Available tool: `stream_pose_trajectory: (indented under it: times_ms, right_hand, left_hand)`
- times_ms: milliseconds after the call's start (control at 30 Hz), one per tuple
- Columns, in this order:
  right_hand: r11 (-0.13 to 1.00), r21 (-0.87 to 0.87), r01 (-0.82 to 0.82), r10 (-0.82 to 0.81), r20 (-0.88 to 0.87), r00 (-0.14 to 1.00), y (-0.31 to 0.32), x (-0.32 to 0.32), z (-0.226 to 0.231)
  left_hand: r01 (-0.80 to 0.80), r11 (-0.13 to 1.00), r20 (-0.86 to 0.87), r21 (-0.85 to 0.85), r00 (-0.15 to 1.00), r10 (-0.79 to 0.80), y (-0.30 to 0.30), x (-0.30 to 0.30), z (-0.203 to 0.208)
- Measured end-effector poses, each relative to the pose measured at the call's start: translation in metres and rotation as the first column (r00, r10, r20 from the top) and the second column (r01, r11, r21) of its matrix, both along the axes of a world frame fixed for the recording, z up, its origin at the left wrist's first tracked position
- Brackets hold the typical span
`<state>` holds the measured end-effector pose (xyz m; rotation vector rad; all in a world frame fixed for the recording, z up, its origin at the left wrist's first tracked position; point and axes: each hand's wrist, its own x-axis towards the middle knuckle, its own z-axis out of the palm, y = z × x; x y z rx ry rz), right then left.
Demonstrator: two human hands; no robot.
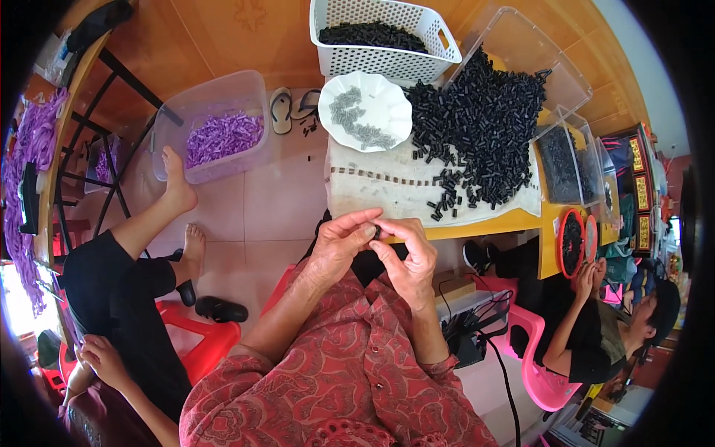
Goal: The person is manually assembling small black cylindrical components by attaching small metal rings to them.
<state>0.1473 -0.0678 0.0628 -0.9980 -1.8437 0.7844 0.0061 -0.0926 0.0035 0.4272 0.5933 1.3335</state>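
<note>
My left hand (339, 249) and my right hand (411, 267) meet in front of my chest, just off the near edge of the table. Between their fingertips is a small black plastic piece (377, 232), mostly covered by the fingers. Both hands are closed in a pinch on it. Beyond them a large heap of short black tube pieces (484, 127) spills from a tipped clear bin (570, 71) onto a pale cloth (365, 194). Left of the heap, a white scalloped plate (398, 112) holds many tiny clear pieces (354, 119).
A white perforated basket (372, 59) of black pieces stands at the back. Left on the floor is a clear tub (216, 167) with purple pieces. People sit on both sides; the right one works by a red-rimmed tray (572, 242). A pink chair (540, 372) and black cable lie right.
</note>
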Motion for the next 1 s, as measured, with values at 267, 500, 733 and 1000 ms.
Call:
stream_pose_trajectory:
  times_ms: [267, 500, 733, 1000]
  right_hand:
    - [1.0, -0.003, -0.016, 0.017, 0.025, 1.0, 0.001, 0.001, -0.002]
    - [0.997, -0.035, -0.066, 0.067, 0.029, 0.997, 0.007, -0.004, 0.005]
    - [0.996, -0.05, -0.071, 0.071, -0.008, 0.997, 0.012, 0.0, -0.008]
    - [0.998, 0.024, -0.066, 0.066, -0.012, 0.998, 0.02, 0.004, -0.01]
  left_hand:
    - [0.018, 0.998, -0.028, -0.055, 0.999, -0.019, -0.001, -0.005, 0.001]
    - [0.024, 0.999, -0.028, -0.028, 0.999, -0.025, 0.003, -0.01, -0.009]
    - [0.062, 0.998, -0.024, 0.006, 0.998, -0.062, 0.004, -0.011, -0.013]
    - [0.074, 0.996, 0.16, -0.054, 0.985, -0.064, 0.008, -0.006, -0.002]
